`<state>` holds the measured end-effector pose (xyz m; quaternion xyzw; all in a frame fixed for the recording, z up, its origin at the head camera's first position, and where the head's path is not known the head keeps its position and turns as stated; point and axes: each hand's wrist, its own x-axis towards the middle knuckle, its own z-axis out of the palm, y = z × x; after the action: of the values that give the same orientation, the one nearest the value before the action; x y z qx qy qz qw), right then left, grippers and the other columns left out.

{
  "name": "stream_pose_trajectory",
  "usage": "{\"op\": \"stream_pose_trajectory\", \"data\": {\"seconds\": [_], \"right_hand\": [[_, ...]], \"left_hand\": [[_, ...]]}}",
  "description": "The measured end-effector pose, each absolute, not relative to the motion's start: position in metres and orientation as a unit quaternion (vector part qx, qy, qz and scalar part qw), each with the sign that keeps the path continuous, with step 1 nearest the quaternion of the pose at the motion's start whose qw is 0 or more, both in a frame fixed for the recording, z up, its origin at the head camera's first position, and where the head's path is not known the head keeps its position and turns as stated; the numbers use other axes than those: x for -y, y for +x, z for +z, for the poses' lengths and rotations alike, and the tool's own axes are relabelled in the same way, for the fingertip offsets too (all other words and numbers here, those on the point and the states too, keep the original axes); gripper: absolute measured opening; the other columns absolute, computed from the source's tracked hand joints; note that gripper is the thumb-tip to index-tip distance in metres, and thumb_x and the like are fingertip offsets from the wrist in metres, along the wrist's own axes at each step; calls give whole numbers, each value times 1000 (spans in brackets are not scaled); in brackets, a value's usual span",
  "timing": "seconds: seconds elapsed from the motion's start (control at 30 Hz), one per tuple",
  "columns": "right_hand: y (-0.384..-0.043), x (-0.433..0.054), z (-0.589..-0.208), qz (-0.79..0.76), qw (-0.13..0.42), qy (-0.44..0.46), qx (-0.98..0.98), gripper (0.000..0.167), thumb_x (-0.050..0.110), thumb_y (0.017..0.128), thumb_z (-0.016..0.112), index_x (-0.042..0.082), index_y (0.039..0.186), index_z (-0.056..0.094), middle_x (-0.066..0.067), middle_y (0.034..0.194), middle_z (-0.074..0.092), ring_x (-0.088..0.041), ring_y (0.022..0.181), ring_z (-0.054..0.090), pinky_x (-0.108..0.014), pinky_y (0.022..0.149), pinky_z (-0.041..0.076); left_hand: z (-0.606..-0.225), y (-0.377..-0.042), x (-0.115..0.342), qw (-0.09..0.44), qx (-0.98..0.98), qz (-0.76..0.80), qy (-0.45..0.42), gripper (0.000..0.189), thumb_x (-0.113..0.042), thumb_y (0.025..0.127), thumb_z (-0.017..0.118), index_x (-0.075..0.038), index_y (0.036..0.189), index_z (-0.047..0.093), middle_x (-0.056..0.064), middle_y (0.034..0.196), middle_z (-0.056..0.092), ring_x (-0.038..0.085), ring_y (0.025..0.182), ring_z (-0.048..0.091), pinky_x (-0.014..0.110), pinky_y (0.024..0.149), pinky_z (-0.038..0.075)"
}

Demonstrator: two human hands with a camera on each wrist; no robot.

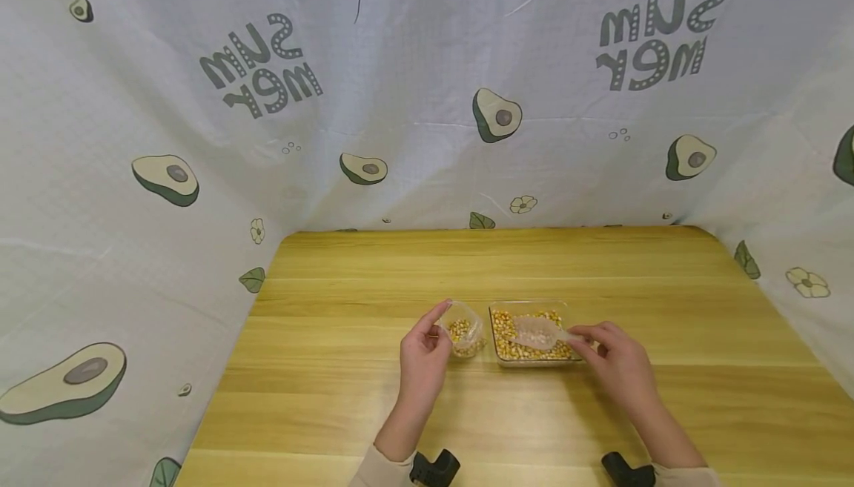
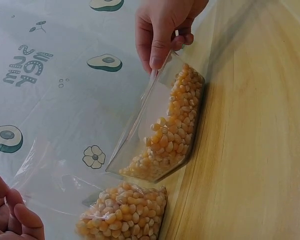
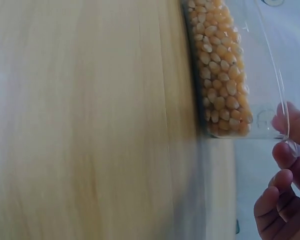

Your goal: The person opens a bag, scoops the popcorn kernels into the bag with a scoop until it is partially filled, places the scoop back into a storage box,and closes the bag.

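Note:
My left hand (image 1: 424, 362) pinches the rim of a clear plastic bag (image 1: 475, 339) that stands on the table with corn kernels (image 2: 127, 210) in its bottom. The bag's mouth is held open at the top. Just right of it sits a clear rectangular container (image 1: 534, 364), its floor covered by more corn kernels (image 3: 222, 75). Between thumb and fingers my right hand (image 1: 622, 368) grips the handle of a translucent scoop (image 1: 534, 333), at the container's right rim. The scoop's bowl lies over the kernels inside the container; how many kernels it carries is hard to tell.
Everything stands on a wood-grain table (image 1: 320, 368). A pale curtain (image 1: 414, 87) printed with avocados and lettering hangs behind the table and along both sides. Dark wrist mounts (image 1: 435, 468) sit on both forearms near the front.

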<state>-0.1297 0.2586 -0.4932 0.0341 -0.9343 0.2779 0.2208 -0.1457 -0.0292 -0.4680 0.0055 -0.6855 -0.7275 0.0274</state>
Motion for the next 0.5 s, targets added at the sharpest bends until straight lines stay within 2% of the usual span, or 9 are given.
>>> {"op": "stream_pose_trajectory", "data": {"seconds": [0.13, 0.3, 0.5], "right_hand": [[-131, -258, -497, 319, 208, 16, 924, 14, 13, 82, 80, 11, 96, 79, 2, 81, 62, 0, 56, 36, -22, 47, 33], [-132, -259, -501, 363, 162, -21, 917, 17, 23, 88, 76, 12, 101, 79, 6, 85, 61, -1, 63, 47, -22, 53, 41], [-131, -262, -504, 388, 140, -30, 911, 19, 25, 91, 73, 11, 104, 78, 13, 85, 58, 3, 71, 50, -19, 60, 44]], "left_hand": [[-468, -145, 30, 28, 685, -728, 3, 47, 7, 92, 51, -15, 129, 68, 21, 98, 57, 3, 58, 38, 13, 49, 32], [-467, -146, 29, 31, 687, -726, 11, 48, 7, 91, 51, -16, 128, 70, 21, 96, 57, 3, 58, 40, 13, 49, 33], [-468, -146, 29, 33, 682, -730, 14, 48, 9, 90, 51, -15, 127, 70, 25, 101, 57, 2, 58, 39, 13, 49, 33]]}}
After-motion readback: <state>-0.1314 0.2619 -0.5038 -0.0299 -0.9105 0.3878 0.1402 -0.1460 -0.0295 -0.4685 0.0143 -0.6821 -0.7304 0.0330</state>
